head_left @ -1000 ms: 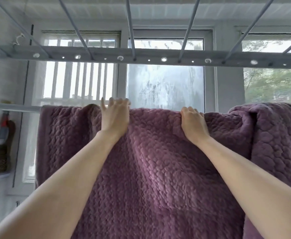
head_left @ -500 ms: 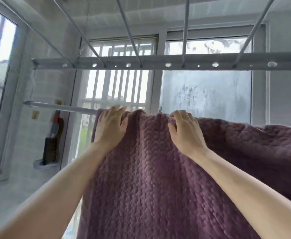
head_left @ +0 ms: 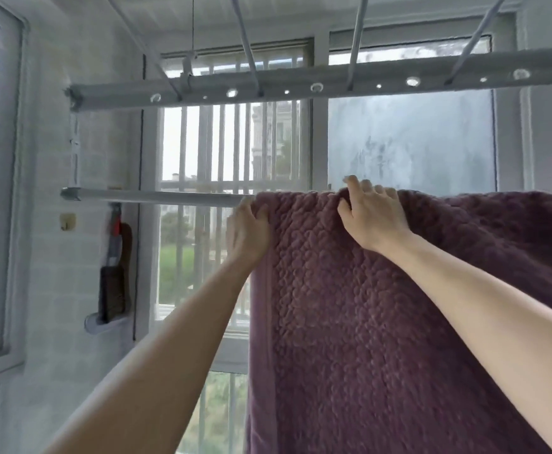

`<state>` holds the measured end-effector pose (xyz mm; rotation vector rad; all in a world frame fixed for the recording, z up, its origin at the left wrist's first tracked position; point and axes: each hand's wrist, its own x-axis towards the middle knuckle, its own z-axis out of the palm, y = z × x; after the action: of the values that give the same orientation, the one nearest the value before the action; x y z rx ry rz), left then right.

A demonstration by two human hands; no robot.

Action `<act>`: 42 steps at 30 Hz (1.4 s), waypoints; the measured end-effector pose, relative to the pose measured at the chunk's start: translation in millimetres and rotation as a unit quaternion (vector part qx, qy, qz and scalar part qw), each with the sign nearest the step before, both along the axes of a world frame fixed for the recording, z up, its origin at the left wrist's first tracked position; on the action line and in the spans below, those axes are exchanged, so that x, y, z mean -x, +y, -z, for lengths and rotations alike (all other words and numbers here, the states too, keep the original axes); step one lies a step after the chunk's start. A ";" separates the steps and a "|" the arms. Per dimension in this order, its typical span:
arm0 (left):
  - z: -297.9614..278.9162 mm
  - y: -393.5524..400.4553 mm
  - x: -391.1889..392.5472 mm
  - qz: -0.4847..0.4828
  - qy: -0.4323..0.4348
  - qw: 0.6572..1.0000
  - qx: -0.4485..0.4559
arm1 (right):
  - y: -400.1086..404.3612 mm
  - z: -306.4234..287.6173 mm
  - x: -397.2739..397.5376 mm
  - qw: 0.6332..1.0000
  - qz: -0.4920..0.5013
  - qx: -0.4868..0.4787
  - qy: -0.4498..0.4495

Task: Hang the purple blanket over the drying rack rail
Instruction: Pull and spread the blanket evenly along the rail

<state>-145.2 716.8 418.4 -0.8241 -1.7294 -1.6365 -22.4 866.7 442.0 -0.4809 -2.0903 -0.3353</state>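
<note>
The purple blanket [head_left: 399,322] hung draped over the drying rack rail [head_left: 156,197], its fold riding along the rail from the middle of the view out toward 3 o'clock, and its near panel falling straight down toward 6 o'clock. The left hand [head_left: 247,232] gripped the blanket's left edge just under the rail, fingers curled around the hem. The right hand [head_left: 371,213] lay over the fold on top of the rail, fingers bent and clamped into the cloth.

The risk, as I judged it, was uneven weight: how much cloth hung on the far side could not be seen, so if the near panel was the heavier, the blanket could slide off toward the person once both hands let go. A sideways tug could also bunch the cloth rather than spread it.

Half a second earlier both hands sat close together on top of the fold; since then the left hand had dropped to the side hem, and bare rail showed out toward 9 o'clock, near the brush [head_left: 112,290] on the wall.
</note>
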 end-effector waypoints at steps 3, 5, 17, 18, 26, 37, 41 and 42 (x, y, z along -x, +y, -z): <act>-5.7 -4.6 3.6 -0.099 0.032 0.994 0.034 | -1.5 1.8 -3.0 1.000 0.027 0.012 0.007; -10.2 -23.0 14.5 -0.151 0.024 0.988 0.020 | -4.2 4.4 -6.8 0.999 0.042 0.007 0.006; -1.3 -38.4 13.4 -0.221 0.240 0.912 0.249 | -10.0 22.4 -19.7 0.993 0.114 -0.005 -0.003; 0.9 -30.3 10.0 -0.211 0.248 0.899 0.292 | -12.8 22.9 -18.1 0.995 0.102 -0.008 -0.003; -22.7 21.5 -49.2 -0.197 0.311 0.878 0.305 | 0.3 26.0 -62.4 0.998 -0.043 -0.014 -0.035; -26.7 208.8 -260.5 -0.023 0.339 0.862 0.375 | 148.8 35.5 -300.2 0.998 0.038 0.058 0.008; -32.4 288.9 -345.5 0.008 0.365 0.857 0.364 | 228.8 48.3 -383.6 0.994 0.050 0.091 0.031; -34.6 304.9 -363.2 0.017 0.363 0.861 0.357 | 247.2 50.2 -401.0 0.992 0.050 0.105 0.048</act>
<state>218.0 1021.7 453.1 -1.5654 -1.7042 -0.4885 378.6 1113.8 391.8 -0.7138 -2.0209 -0.1464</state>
